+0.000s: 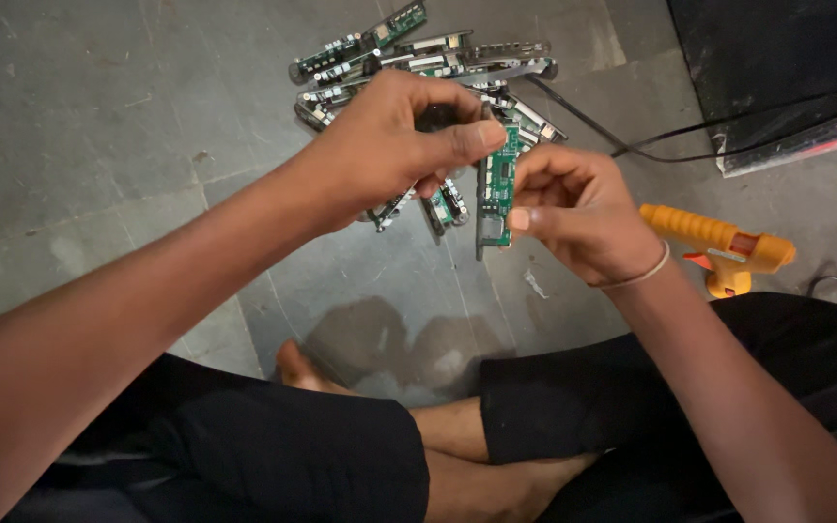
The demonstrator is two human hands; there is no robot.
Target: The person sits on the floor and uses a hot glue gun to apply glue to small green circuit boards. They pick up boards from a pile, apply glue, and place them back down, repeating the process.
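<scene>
My right hand [573,208] pinches a narrow green circuit board [497,189] and holds it upright above the floor. My left hand [389,145] is closed around a small dark part [435,117], and its thumb presses against the top of that board. Just beyond both hands lies a pile of similar green circuit boards [409,58] on the grey floor. I sit cross-legged, with my legs in black shorts below the hands.
An orange glue gun [719,247] lies on the floor to the right of my right hand. Black cables [632,140] run from the pile toward a black box [777,77] at the upper right. Grey stone floor tiles [99,116] spread to the left.
</scene>
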